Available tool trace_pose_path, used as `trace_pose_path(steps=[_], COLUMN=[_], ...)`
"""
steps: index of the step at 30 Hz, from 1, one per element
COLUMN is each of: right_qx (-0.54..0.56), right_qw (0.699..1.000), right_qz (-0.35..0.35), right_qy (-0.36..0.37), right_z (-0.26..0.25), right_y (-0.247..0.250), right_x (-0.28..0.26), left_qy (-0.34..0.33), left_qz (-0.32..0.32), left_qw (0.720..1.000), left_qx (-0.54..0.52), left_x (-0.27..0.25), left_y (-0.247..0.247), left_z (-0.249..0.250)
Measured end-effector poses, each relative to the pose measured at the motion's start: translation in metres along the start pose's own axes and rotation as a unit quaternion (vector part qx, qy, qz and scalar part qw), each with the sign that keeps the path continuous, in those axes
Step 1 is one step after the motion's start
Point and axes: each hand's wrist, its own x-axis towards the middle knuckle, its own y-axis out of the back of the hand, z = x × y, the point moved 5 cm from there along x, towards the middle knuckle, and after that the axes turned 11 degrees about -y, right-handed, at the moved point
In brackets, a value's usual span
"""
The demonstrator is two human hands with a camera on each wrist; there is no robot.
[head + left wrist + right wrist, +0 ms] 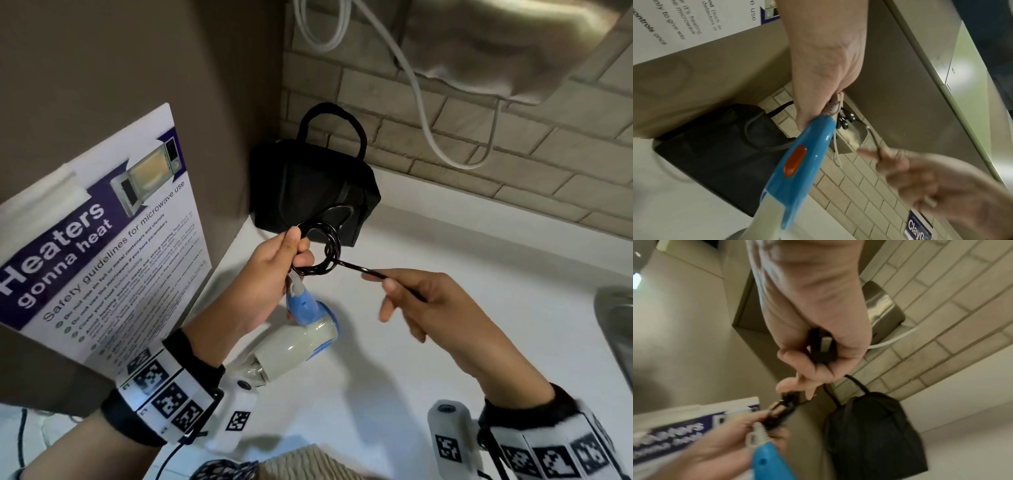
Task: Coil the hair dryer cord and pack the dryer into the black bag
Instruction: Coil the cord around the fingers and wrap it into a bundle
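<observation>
From the head camera I see my left hand (pixel 270 274) pinching a small coil of the black cord (pixel 322 250) between thumb and fingers, with the hair dryer (pixel 294 339) hanging below it above the white counter (pixel 445 240). My right hand (pixel 431 301) is closed around the free stretch of cord, drawn out to the right of the coil. The black bag (pixel 315 192) stands in the corner behind both hands, against the brick wall (pixel 513 161), beside a microwave safety poster (pixel 99 246). The left wrist view adds the blue handle (pixel 797 162) with its orange switch (pixel 795 160), which the head view hides. Only the right wrist view shows the plug (pixel 823 347) tucked in my right palm, fingers curled over it.
</observation>
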Motion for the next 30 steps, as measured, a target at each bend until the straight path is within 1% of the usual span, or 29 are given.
trace_pose_path(steps=[3,5,8,13,15,16,17,18,19,20,21,25,27,28,29,30], right_qx=[-0.029,-0.014,0.008,-0.009,-0.072,-0.126,-0.198,-0.285,-0.364,-0.419,-0.436,-0.388,-0.37,-0.344,-0.274,-0.161], right_qw=[0.995,0.989,0.983,0.977,0.974,0.972,0.963,0.941,0.911,0.882,0.869,0.893,0.905,0.918,0.942,0.968], right_qz=[0.09,0.134,0.158,0.187,0.192,0.182,0.171,0.174,0.193,0.216,0.234,0.223,0.202,0.187,0.175,0.157], right_qy=[-0.019,-0.055,-0.093,-0.101,-0.094,-0.084,-0.071,-0.052,-0.03,-0.003,0.006,-0.042,-0.054,-0.065,-0.084,-0.112], right_z=[0.03,0.052,0.074,0.092,0.093,0.092,0.092,0.092,0.092,0.094,0.097,0.098,0.091,0.088,0.086,0.085], right_y=[0.026,0.042,0.056,0.061,0.058,0.054,0.049,0.044,0.041,0.039,0.039,0.04,0.037,0.034,0.03,0.025], right_x=[0.017,0.027,0.04,0.059,0.068,0.072,0.075,0.077,0.077,0.078,0.079,0.086,0.091,0.093,0.094,0.093], left_qy=[0.008,0.011,0.018,0.026,0.026,0.024,0.023,0.024,0.026,0.029,0.031,0.033,0.034,0.033,0.031,0.029], left_qz=[0.001,0.0,-0.018,-0.044,-0.055,-0.056,-0.056,-0.055,-0.055,-0.057,-0.06,-0.077,-0.092,-0.098,-0.103,-0.108], left_qw=[1.0,1.0,0.999,0.999,0.998,0.998,0.998,0.998,0.998,0.998,0.998,0.996,0.995,0.994,0.994,0.993], left_qx=[-0.019,-0.025,-0.021,-0.009,0.003,0.0,-0.005,-0.009,-0.01,-0.011,-0.013,-0.024,-0.024,-0.026,-0.031,-0.036], left_x=[0.001,0.001,0.001,0.001,0.0,0.0,0.001,0.001,0.001,0.002,0.002,0.0,-0.001,-0.001,-0.001,-0.001], left_y=[0.002,0.004,0.002,-0.003,-0.007,-0.007,-0.006,-0.005,-0.003,-0.001,0.0,-0.002,-0.007,-0.009,-0.011,-0.012], left_z=[-0.002,-0.002,-0.003,-0.001,-0.001,0.0,0.0,0.0,0.0,0.0,0.0,-0.001,0.0,0.001,0.001,0.001])
